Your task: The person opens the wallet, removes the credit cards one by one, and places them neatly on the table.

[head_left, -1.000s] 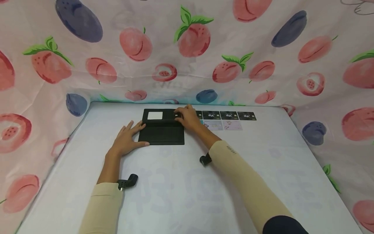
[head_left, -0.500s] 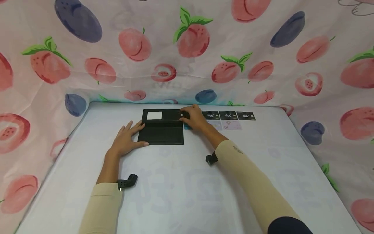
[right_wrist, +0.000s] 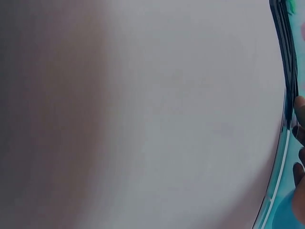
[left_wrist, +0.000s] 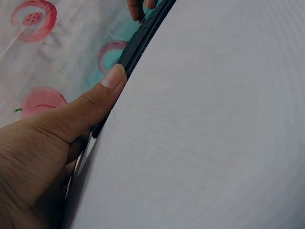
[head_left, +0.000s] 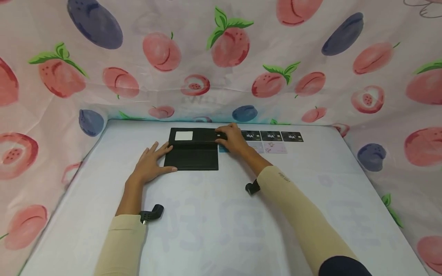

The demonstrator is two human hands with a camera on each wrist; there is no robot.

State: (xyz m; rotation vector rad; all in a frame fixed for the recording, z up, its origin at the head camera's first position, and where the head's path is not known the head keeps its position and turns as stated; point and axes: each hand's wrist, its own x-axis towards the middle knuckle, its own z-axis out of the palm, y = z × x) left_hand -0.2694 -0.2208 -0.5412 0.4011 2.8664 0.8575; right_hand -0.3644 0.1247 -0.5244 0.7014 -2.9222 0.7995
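Observation:
A black wallet (head_left: 191, 157) lies unfolded at the far side of the white table, with a white rectangle (head_left: 184, 135) on its upper flap. My left hand (head_left: 149, 165) rests on the wallet's left edge, fingers spread; in the left wrist view its thumb (left_wrist: 90, 102) presses the wallet's edge (left_wrist: 143, 38). My right hand (head_left: 233, 140) pinches a small black card (head_left: 221, 135) at the wallet's upper right edge. Most of that card is hidden by the fingers. Only fingers (right_wrist: 300, 112) of the right hand show in the right wrist view, beside the wallet's dark edge (right_wrist: 286, 57).
Black "Vip" cards (head_left: 271, 136) form a row to the right of my right hand. Below them lie a pink card (head_left: 275, 147), a pale card (head_left: 256, 147) and a partly covered blue card (head_left: 224, 148). A fruit-print cloth (head_left: 228, 88) hangs behind the table.
My right hand has moved right with the black card, from over the wallet's upper flap to its right edge. The left hand and the wallet have stayed in place.

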